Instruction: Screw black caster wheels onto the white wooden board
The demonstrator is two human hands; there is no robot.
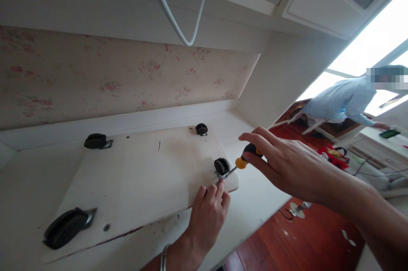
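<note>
My right hand (280, 160) is closed round the black and yellow handle of a screwdriver (241, 162). The screwdriver slants down to the left, its tip at the metal mounting plate of a black caster wheel (222, 165). My left hand (211, 209), a bangle at its wrist, has its fingers curled and fingertips pressed at the near edge of that plate. A screw there is too small to make out. The caster sits at the right end of a white board (143, 177), which lies flat on a white desk (255, 203).
More black casters stand on the board: one at the far right (201, 129), one at the far left (95, 140), one at the near left (65, 228). A white cable (188, 41) hangs overhead from a shelf. A person (344, 97) leans over a table at the right.
</note>
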